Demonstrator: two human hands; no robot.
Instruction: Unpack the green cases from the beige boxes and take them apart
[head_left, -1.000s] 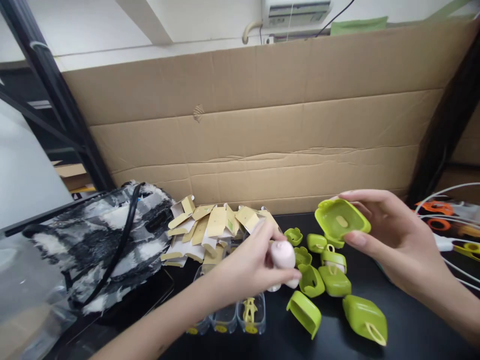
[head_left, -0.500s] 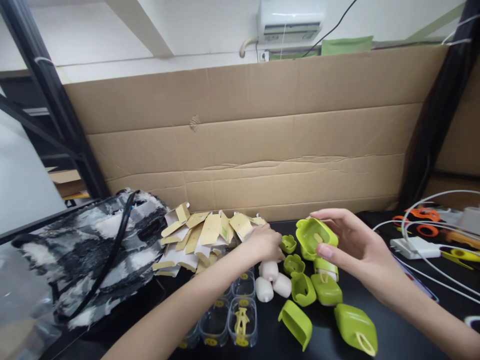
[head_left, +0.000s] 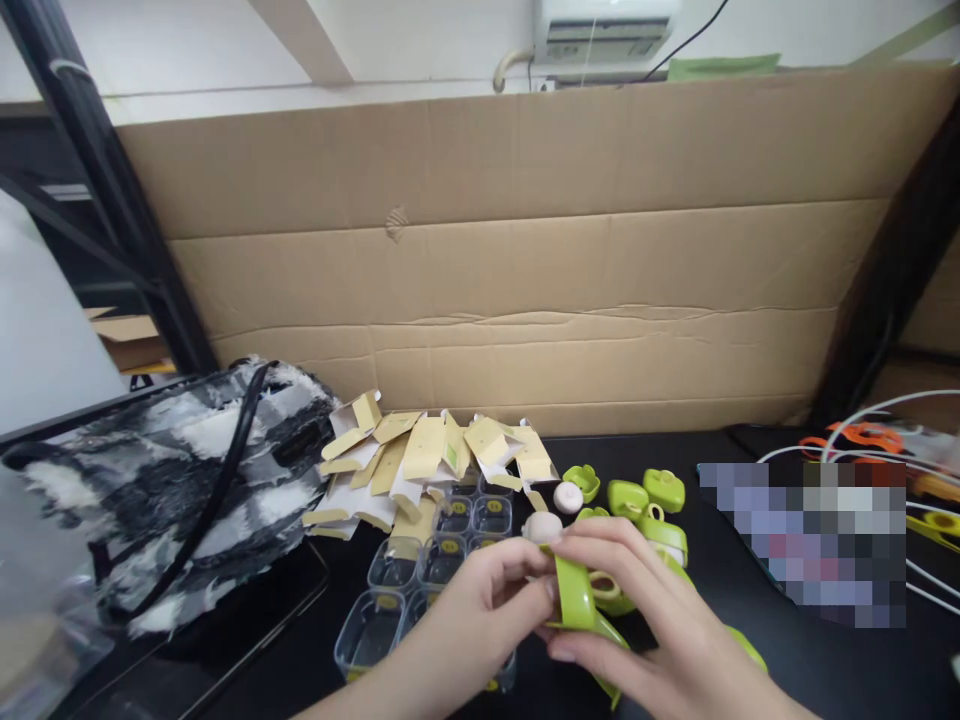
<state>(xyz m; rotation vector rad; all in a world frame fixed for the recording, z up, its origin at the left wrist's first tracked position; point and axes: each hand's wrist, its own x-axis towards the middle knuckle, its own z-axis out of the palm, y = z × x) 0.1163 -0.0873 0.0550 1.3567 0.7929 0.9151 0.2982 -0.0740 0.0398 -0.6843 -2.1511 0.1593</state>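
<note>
A lime-green plastic case with a small loop is held between both my hands, above the black table. My right hand closes around its right side, thumb below and fingers over the top. The bent fingers and thumb of my left hand press at its left edge; whether they also pinch a smaller piece is hidden. Just beyond my fingertips lie a whitish rounded plug and another white piece. More green cases and a petal-edged green cup sit behind my right hand.
Clear plastic cups with yellow stickers stand in rows at left. Behind them are opened yellowish cartons. A grey-black bag lies far left, a blurred-out phone-like object and white cables at right. Cardboard walls the back.
My left hand has come back from the white plugs toward me to meet the right. My right hand has moved down and left with the green case. The view has shifted slightly.
</note>
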